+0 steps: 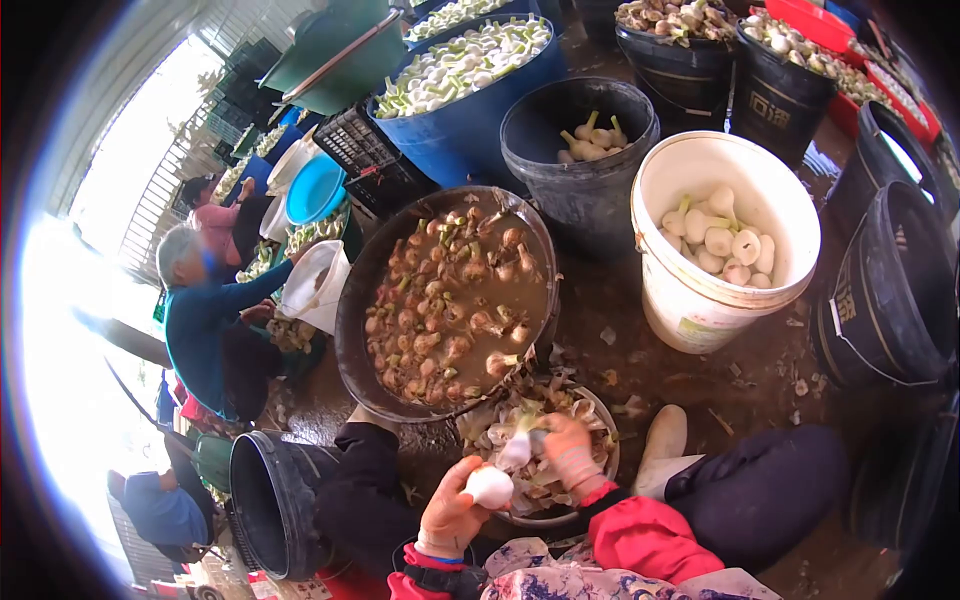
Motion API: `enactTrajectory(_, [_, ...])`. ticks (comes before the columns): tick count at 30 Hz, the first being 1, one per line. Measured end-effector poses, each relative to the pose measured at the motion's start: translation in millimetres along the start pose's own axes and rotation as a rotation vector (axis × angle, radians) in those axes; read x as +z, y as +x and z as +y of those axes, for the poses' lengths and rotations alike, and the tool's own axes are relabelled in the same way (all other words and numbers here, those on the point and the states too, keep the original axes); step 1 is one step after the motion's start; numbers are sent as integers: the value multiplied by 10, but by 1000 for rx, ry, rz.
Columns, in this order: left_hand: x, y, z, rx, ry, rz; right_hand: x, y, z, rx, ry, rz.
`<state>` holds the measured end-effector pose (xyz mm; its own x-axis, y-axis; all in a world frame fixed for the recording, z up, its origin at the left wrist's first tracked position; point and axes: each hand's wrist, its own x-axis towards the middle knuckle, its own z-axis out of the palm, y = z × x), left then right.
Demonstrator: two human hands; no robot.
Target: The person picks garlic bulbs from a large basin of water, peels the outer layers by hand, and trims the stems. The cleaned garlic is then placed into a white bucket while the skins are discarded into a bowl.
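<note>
My left hand (447,512) is closed around a peeled white garlic bulb (489,487), held above a bowl of peelings. Just beyond it, a second pale garlic bulb with a green stem (515,452) lies between my two hands. My right hand (572,456) is curled beside that second bulb, its fingertips blurred; whatever it grips I cannot make out. Under both hands, papery skins and stems fill the round bowl (606,420). Directly ahead, a wide dark basin (347,330) holds unpeeled garlic bulbs (425,343) in muddy water.
A white bucket (690,310) with peeled bulbs stands right of the basin, beside a black bucket (570,185) holding a few more. Blue tubs (430,150) of garlic stand behind. Dark buckets (885,290) line the right. Other people (215,310) sit at the left.
</note>
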<state>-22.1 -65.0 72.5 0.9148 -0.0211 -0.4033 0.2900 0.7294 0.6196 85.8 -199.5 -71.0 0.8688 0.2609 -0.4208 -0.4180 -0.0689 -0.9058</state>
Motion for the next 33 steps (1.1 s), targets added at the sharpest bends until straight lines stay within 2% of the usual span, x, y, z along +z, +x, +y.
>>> enactTrajectory(2, [58, -96, 76, 3, 19, 12, -269, 65, -92, 64, -218, 31])
enactTrajectory(3, [33, -107, 107, 48, 172, 63, -308, 90, -93, -58, -516, -107])
enactTrajectory(4, [-5, -107, 128, 95, 324, 114, -253, 64, -107, -67, -513, -109])
enactTrajectory(5, [-142, -62, 112, 139, 476, 174, -186, -13, -160, -321, -430, -141])
enactTrajectory(6, [-191, -19, 119, 148, 477, 174, -128, -110, -282, -571, -342, -172])
enactTrajectory(7, [-229, 17, 107, 194, 735, 270, -62, -230, -393, -495, -162, -281])
enactTrajectory(8, [-240, 41, 83, 235, 993, 365, 7, -321, -464, -495, -163, -281])
enactTrajectory(10, [-206, 103, 24, 230, 993, 394, 112, -471, -545, -259, 5, -400])
enactTrajectory(12, [-145, 159, 2, 301, 1357, 416, 149, -536, -593, -292, -51, -358])
enactTrajectory(14, [-101, 197, 3, 296, 1417, 410, 193, -526, -562, -510, -215, -189])
enactTrajectory(16, [-102, 224, -8, 382, 1308, 349, 166, -491, -577, -581, -244, -144])
enactTrajectory(17, [-167, 256, -20, 384, 1309, 350, 134, -472, -616, -514, -89, -175])
enactTrajectory(18, [-257, 295, -28, 427, 875, 356, 96, -462, -707, -446, 69, -207])
enactTrajectory(19, [-343, 311, -27, 457, 441, 350, 28, -462, -798, -62, 301, -377])
enactTrajectory(20, [-316, 325, 6, 463, 446, 354, -2, -477, -861, -65, 305, -383])
enactTrajectory(22, [-268, 338, 64, 403, -96, 453, -31, -494, -943, 69, 728, -520])
enactTrajectory(23, [-338, 359, 94, 370, -255, 418, -91, -464, -978, 52, 858, -536])
enactTrajectory(24, [-346, 345, 119, 380, -252, 423, -249, -501, -1178, 79, 1034, -527])
enactTrajectory(26, [-342, 346, 160, 355, -380, 386, -360, -370, -1060, -67, 1072, -416])
enactTrajectory(28, [-247, 354, 211, 344, -318, 412, -361, -191, -875, -12, 1191, -489])
enactTrajectory(30, [-157, 393, 226, 306, -273, 378, -241, -195, -652, -605, -199, -195])
enactTrajectory(32, [-215, 449, 204, 272, -254, 355, -77, -260, -499, -505, -296, -262])
enactTrajectory(33, [-262, 469, 194, 251, -237, 333, 6, -303, -557, -329, -120, -285])
